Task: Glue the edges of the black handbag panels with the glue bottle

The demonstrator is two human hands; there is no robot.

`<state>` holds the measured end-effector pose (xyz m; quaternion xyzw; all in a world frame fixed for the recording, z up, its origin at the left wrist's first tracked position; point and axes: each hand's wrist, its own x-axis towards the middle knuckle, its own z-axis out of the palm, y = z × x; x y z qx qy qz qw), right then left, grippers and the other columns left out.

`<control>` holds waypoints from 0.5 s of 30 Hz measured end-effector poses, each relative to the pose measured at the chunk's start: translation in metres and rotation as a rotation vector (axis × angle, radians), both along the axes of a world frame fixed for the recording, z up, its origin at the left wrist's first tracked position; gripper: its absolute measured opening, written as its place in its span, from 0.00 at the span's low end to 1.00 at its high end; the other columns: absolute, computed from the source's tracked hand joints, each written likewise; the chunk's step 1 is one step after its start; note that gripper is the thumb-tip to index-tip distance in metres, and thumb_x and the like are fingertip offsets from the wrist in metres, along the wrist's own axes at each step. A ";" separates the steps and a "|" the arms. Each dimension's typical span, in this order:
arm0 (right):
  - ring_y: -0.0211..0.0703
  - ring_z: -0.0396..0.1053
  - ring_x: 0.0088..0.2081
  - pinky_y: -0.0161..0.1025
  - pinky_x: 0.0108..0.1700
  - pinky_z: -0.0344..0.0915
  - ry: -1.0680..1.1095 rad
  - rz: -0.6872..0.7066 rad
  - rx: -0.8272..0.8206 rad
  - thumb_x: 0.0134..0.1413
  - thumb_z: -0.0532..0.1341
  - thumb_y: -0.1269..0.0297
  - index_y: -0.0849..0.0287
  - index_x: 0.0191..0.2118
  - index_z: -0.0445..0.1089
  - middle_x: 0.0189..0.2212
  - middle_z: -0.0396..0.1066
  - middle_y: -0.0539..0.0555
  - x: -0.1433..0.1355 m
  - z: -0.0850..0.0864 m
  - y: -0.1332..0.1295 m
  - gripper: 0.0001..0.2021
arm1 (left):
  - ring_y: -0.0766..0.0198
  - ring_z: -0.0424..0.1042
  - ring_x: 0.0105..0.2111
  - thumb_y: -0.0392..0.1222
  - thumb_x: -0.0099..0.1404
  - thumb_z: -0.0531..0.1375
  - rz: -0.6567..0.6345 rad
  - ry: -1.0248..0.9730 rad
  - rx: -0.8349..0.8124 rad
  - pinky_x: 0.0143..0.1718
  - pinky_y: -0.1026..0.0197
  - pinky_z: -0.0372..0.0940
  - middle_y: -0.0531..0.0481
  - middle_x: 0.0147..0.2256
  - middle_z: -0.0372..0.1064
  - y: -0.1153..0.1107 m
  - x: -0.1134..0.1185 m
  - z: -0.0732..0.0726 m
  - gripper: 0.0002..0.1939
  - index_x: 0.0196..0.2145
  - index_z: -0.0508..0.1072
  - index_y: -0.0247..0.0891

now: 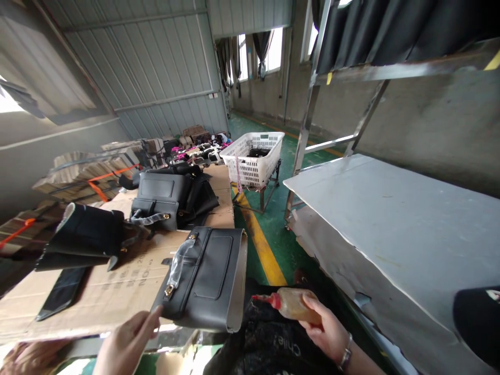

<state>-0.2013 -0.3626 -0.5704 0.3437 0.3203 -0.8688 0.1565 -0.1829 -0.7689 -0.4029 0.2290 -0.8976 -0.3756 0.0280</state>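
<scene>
My right hand (pixel 324 328) is closed round a translucent squeeze bottle (pixel 296 304) of yellowish liquid. Its red nozzle points left, toward the bag, and does not touch it. A black leather-look bag (pixel 211 265) lies at the table's near right corner, its open side edge facing right and its plastic-wrapped handle (pixel 177 265) on the left. At the bag's lower left corner, my left hand (pixel 130 338) is closed, thumb and forefinger pinching the edge; the other fingers are partly hidden.
More black bags (pixel 162 195) are piled farther back on the cardboard-covered table (pixel 128 278), with a black bag piece (pixel 84 234) at left. A white plastic basket (pixel 255 169) stands on a metal frame beyond. To the right are a grey-topped table (pixel 398 208) and a metal rack (pixel 308 114).
</scene>
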 end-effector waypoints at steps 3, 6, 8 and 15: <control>0.30 0.62 0.17 0.22 0.13 0.45 0.007 0.001 -0.011 0.30 0.80 0.55 0.56 0.30 0.72 0.19 0.70 0.49 0.000 -0.003 -0.003 0.22 | 0.48 0.77 0.47 0.69 0.44 0.70 0.138 0.144 0.092 0.43 0.62 0.69 0.44 0.46 0.81 0.010 -0.025 0.014 0.34 0.42 0.81 0.44; 0.30 0.63 0.16 0.21 0.13 0.45 0.030 -0.015 0.010 0.30 0.80 0.57 0.56 0.33 0.72 0.19 0.71 0.48 0.000 -0.001 -0.003 0.23 | 0.46 0.71 0.56 0.70 0.46 0.67 0.076 0.111 0.262 0.56 0.53 0.65 0.33 0.54 0.75 0.030 -0.063 0.012 0.57 0.64 0.62 0.30; 0.29 0.63 0.16 0.20 0.13 0.46 0.040 -0.041 0.007 0.30 0.81 0.58 0.56 0.33 0.72 0.19 0.71 0.47 0.001 0.001 -0.002 0.24 | 0.46 0.77 0.45 0.70 0.48 0.65 -0.008 0.037 0.293 0.50 0.49 0.68 0.37 0.39 0.79 0.041 -0.084 0.004 0.58 0.64 0.59 0.23; 0.28 0.61 0.17 0.20 0.13 0.46 0.033 -0.079 -0.006 0.29 0.81 0.57 0.59 0.32 0.72 0.19 0.70 0.48 0.007 0.005 0.006 0.23 | 0.46 0.77 0.33 0.61 0.46 0.69 -0.237 -0.121 0.158 0.36 0.50 0.67 0.49 0.26 0.75 0.051 -0.095 -0.006 0.47 0.58 0.69 0.29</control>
